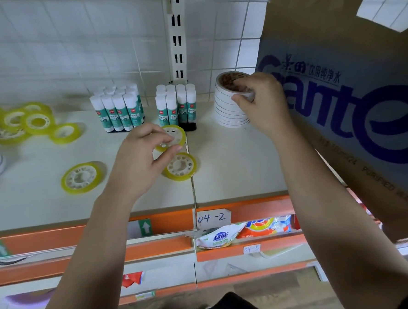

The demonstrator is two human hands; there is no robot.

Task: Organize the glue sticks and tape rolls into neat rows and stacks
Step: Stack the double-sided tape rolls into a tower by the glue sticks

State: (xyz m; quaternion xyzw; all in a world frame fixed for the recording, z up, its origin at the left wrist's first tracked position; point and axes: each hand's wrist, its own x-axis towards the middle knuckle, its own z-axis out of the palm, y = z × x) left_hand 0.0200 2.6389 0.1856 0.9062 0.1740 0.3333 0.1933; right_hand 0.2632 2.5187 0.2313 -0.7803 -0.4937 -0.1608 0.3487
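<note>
Fingers [156,133] of the left hand [139,160] pinch a yellow tape roll [177,133] just above a second yellow roll [181,166] on the shelf [234,166]. The right hand [264,103] grips the top roll [228,81] of the white tape stack [229,114], beside 2 glue stick blocks [177,105]. Stacking step, seemingly; next, align each roll squarely.

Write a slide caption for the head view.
The left hand pinches a yellow tape roll; the right hand grips the top of the white tape stack.
</note>
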